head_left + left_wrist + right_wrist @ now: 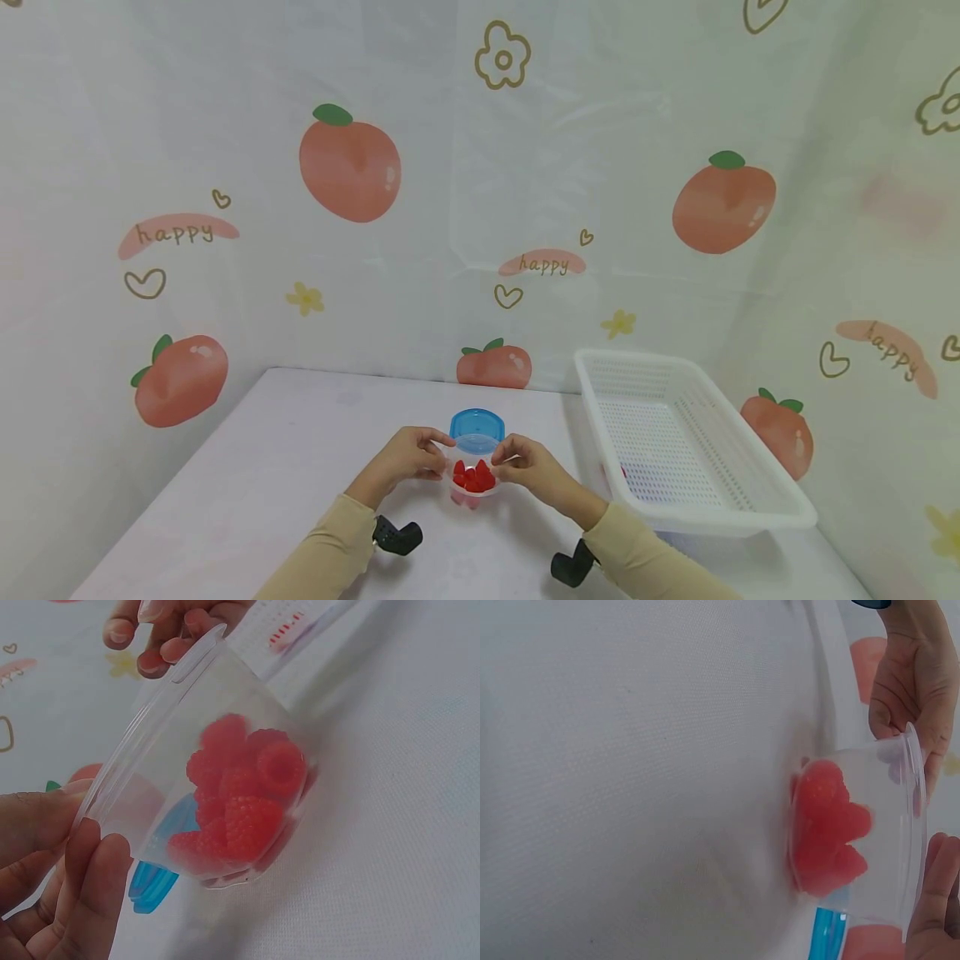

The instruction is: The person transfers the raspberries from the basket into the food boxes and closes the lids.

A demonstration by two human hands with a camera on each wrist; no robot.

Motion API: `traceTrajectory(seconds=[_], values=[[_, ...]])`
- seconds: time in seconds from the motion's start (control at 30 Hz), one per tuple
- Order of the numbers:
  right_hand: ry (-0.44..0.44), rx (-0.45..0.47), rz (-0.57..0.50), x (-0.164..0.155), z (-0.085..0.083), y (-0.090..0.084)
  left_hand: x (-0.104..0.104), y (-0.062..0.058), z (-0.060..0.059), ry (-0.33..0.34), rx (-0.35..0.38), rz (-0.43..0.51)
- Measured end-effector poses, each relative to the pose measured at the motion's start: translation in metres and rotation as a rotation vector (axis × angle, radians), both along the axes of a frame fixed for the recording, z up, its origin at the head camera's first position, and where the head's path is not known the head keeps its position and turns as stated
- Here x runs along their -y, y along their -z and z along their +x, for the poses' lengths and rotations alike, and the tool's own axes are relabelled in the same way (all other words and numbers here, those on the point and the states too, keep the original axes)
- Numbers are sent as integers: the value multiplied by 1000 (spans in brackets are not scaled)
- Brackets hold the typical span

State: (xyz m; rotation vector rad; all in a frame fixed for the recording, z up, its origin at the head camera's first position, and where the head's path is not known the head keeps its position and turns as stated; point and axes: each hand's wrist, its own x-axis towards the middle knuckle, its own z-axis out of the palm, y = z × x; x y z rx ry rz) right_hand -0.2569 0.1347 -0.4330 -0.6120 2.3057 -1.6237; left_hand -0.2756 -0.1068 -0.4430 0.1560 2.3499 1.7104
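A clear plastic container (169, 750) stands upright on the table, with several red raspberries (240, 795) inside. My left hand (412, 452) pinches its rim on the left side, fingers below the edge in the left wrist view. On the opposite side is my right hand (525, 468), its fingers loosely bent close to the rim; whether they touch it is unclear. Nothing shows between those fingers. A blue lid (477, 425) lies just behind the container, and part of it shows through the clear wall in the left wrist view.
To the right stands a large white perforated plastic basket (723, 508), with a small red bit visible near its left side. A white cloth covers the table (247, 475). Behind it hangs a pale curtain (420, 283) printed with peaches and flowers.
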Motion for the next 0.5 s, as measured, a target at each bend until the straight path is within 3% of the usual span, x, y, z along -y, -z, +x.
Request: traceTrajectory(seconds=[0.5], values=[[-20, 3, 10, -1, 2, -8, -1, 2, 0, -28, 0, -28]])
